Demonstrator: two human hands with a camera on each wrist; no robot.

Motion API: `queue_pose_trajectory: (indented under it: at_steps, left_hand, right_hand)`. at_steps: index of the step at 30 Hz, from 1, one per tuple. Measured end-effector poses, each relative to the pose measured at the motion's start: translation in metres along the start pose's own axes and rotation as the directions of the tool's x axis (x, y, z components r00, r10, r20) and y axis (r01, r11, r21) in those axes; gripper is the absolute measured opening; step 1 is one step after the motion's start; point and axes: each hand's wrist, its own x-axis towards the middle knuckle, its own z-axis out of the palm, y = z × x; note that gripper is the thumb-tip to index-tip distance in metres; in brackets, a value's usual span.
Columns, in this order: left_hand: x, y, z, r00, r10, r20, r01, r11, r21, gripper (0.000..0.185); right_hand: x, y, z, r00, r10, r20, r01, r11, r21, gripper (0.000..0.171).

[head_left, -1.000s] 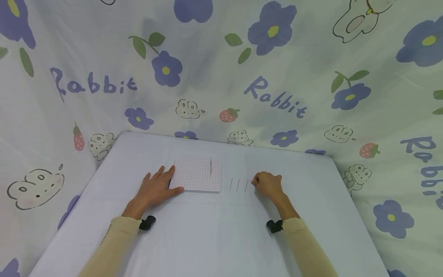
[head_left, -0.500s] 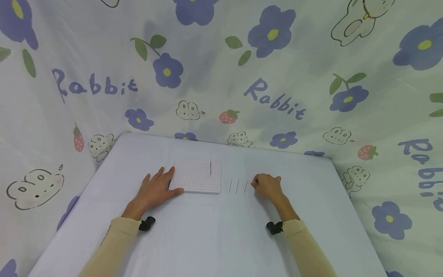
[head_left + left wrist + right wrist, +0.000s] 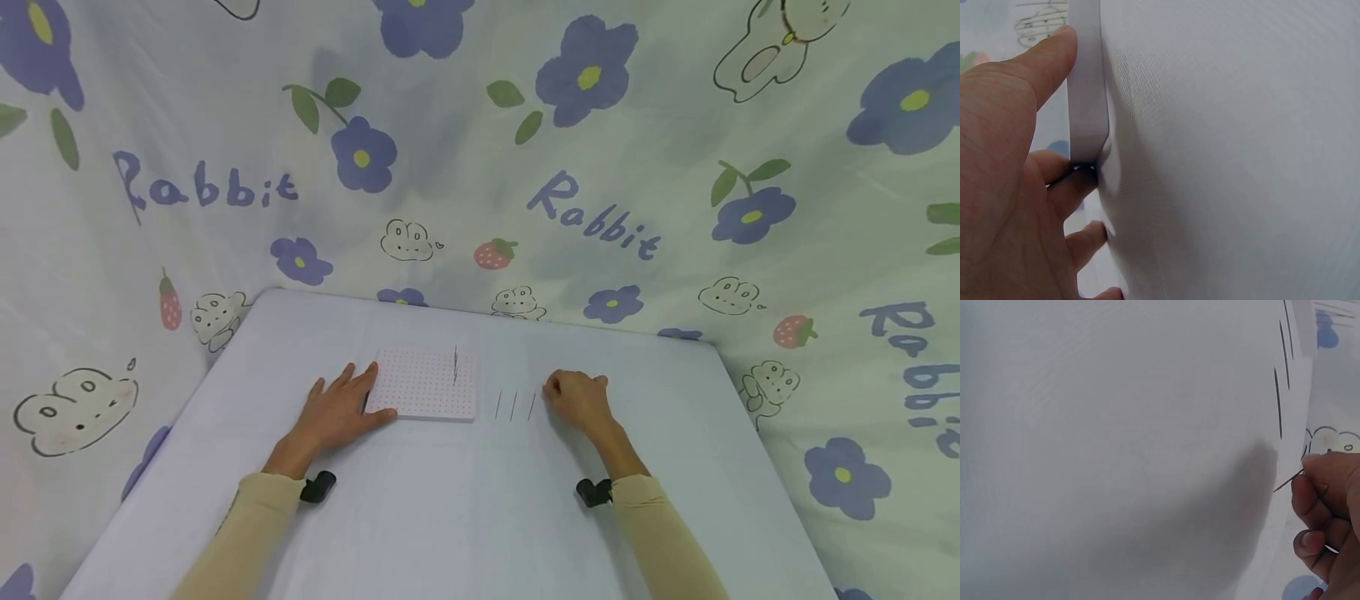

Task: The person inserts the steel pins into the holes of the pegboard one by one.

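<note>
My left hand (image 3: 337, 407) rests at the left end of a white board with rows of small holes (image 3: 420, 392), fingers spread along its side and thumb on its front edge. In the left wrist view, the thumb (image 3: 1047, 59) lies against the board's edge (image 3: 1087, 87). Thin dark needles (image 3: 456, 365) stand up from the board's right part. My right hand (image 3: 581, 398) pinches a needle (image 3: 1287, 480) between thumb and forefinger, its tip pointing down close to the table. To its left, three needles (image 3: 513, 406) lie side by side on the table.
A white cloth covers the table (image 3: 480, 517). Behind and at both sides hangs a printed curtain (image 3: 450, 183) with flowers and rabbits. A black wrist camera (image 3: 318, 486) sits on the left wrist and another camera (image 3: 595, 492) on the right.
My right hand has risen slightly from the table with the needle between its fingertips. The left hand stays on the board. The head view has shifted slightly.
</note>
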Motion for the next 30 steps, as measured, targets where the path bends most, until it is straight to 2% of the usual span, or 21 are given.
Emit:
queue_pose_trajectory:
  at_steps: [8,18,24,30]
  left_hand:
    - [0.0,-0.001,0.001,1.0,-0.005,0.003,0.005,1.0,-0.003,0.099]
    - [0.001,-0.003,0.005,1.0,-0.009,0.013,0.009,1.0,-0.016,0.099]
    - [0.0,-0.001,0.003,1.0,0.0,-0.008,0.0,1.0,-0.007,0.098]
    - [0.0,0.0,0.002,1.0,0.007,-0.013,-0.007,1.0,0.0,0.097]
  right_hand:
    - [0.005,-0.005,-0.005,0.993,-0.052,-0.11,0.057,0.998,0.042,0.014]
    - [0.011,-0.021,-0.014,0.987,-0.079,-0.143,0.096,0.989,0.115,0.013]
    - [0.015,-0.04,-0.024,0.976,-0.117,-0.185,0.152,0.97,0.189,0.012]
    - [0.018,-0.058,-0.028,0.966,-0.158,-0.203,0.202,0.954,0.219,0.01]
